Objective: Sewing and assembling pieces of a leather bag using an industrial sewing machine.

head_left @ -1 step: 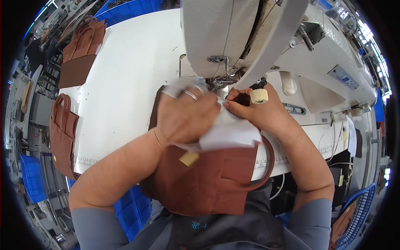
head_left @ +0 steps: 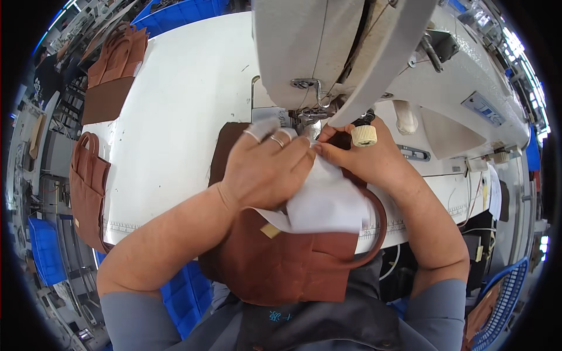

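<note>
A reddish-brown bag [head_left: 281, 266] with a looped handle [head_left: 374, 234] hangs over the table's front edge into my lap. White lining-like material [head_left: 328, 202] spreads over its upper part, and a small tan tab [head_left: 270, 230] shows beside it. My left hand [head_left: 263, 169], with a ring and white finger covers, bends over the white material, fingertips closed on its upper edge just left of the presser foot [head_left: 310, 121]. On the other side my right hand [head_left: 366, 155] pinches the same edge, its thumb near my left fingertips. The needle point cannot be made out.
The white sewing machine head [head_left: 310, 47] stands over the work, with a cream knob [head_left: 364, 136] close to my right hand. Brown bags [head_left: 111, 73] lie along the white table's [head_left: 187, 88] left side. A blue crate [head_left: 181, 16] stands behind, a blue basket [head_left: 503, 304] at lower right.
My left hand has shifted slightly and its fingers look less blurred. The white material's lower edge has dropped further over the bag. My right hand stays put.
</note>
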Demonstrator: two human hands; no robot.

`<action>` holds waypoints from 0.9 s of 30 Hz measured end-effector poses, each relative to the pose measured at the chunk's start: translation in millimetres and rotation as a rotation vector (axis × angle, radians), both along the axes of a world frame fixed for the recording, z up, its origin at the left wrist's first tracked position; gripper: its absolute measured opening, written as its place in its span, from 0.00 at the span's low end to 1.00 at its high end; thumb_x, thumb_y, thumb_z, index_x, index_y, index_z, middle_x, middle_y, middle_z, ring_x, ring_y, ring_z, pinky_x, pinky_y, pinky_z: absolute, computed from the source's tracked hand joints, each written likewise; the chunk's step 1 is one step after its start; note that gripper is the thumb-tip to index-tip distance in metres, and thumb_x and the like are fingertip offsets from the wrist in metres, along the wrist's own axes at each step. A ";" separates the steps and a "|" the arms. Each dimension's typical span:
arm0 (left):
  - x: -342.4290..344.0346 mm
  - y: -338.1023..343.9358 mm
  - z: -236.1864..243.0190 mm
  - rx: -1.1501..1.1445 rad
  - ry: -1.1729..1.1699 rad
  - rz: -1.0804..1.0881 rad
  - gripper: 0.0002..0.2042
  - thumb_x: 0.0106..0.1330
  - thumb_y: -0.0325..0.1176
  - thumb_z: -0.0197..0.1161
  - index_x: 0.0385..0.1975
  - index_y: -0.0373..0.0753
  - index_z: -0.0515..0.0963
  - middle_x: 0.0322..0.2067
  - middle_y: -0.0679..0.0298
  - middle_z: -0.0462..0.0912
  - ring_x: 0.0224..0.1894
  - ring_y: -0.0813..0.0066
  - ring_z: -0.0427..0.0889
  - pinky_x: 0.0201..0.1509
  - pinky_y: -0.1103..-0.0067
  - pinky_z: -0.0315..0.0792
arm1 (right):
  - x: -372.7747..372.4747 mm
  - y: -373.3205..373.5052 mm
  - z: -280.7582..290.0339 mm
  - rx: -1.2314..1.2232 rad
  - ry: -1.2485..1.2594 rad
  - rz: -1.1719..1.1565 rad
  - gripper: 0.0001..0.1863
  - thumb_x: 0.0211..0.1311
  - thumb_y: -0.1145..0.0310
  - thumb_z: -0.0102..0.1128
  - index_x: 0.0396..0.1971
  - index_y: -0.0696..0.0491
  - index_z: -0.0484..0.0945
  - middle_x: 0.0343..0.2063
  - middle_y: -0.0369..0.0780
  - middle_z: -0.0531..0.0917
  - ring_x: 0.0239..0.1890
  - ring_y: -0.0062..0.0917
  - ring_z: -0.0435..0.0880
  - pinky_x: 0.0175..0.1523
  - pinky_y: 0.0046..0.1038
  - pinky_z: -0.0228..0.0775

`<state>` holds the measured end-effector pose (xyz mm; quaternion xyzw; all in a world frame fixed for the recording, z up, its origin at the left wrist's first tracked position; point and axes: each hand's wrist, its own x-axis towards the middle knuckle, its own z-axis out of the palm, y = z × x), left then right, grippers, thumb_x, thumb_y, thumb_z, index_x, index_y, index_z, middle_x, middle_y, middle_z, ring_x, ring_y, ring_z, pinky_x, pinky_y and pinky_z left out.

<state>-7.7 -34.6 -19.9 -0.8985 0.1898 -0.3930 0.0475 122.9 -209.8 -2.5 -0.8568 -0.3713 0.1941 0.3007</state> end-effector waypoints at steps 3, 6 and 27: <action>-14.0 -12.0 0.9 0.010 0.233 0.080 0.12 0.60 0.34 0.61 0.39 0.34 0.83 0.42 0.57 0.83 0.39 0.66 0.86 0.58 0.58 0.76 | -1.6 -0.3 1.6 0.072 -0.022 0.016 0.26 0.57 0.53 0.69 0.39 0.64 0.81 0.38 0.56 0.84 0.42 0.50 0.85 0.46 0.41 0.79; -35.1 -16.6 9.5 -0.071 0.516 0.136 0.22 0.59 0.33 0.62 0.54 0.34 0.79 0.52 0.53 0.80 0.48 0.58 0.86 0.54 0.57 0.78 | 0.0 -2.0 3.0 0.069 0.069 -0.022 0.25 0.56 0.54 0.69 0.42 0.62 0.80 0.38 0.54 0.84 0.43 0.48 0.86 0.47 0.40 0.79; -31.5 -8.4 6.8 -0.286 0.623 0.085 0.24 0.65 0.41 0.61 0.60 0.38 0.76 0.60 0.44 0.71 0.63 0.48 0.75 0.64 0.45 0.68 | -7.9 6.2 3.4 0.105 -0.046 -0.188 0.12 0.57 0.65 0.73 0.35 0.59 0.85 0.27 0.36 0.87 0.32 0.16 0.82 0.37 0.25 0.75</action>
